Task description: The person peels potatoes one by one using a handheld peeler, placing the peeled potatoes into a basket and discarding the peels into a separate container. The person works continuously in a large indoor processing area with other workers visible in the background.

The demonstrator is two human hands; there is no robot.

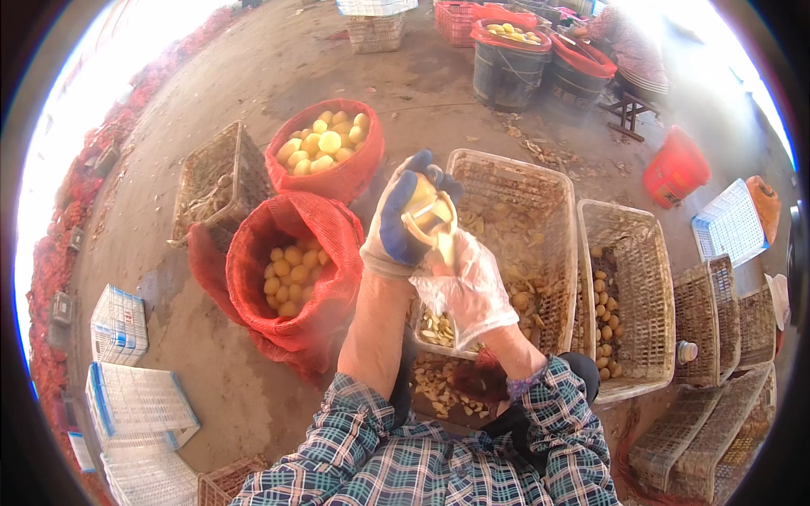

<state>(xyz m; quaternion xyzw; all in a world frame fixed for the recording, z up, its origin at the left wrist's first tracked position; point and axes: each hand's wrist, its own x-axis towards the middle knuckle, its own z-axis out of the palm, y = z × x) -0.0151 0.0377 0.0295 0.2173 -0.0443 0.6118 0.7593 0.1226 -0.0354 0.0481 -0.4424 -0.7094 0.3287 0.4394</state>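
Observation:
My left hand (402, 218), in a white knit glove with blue coating, grips a potato (419, 191) in front of my chest. In my right hand (471, 278), under a clear plastic glove, is a cream-coloured peeler (448, 243). The peeler's head lies against the potato, and its handle is partly hidden by my fingers. Beneath both hands stands a dirty plastic crate (563, 190) with peelings (500, 253) inside. Whole brown potatoes (606, 322) lie in a second crate (639, 284) to the right.
Two containers lined with red mesh bags (234, 284) (373, 152) hold peeled potatoes at left. A worn crate (209, 183) stands beside them. Stacked crates (702, 322) line the right. Farther off are a red bucket (677, 167), dark buckets (509, 73) and a seated person (633, 47).

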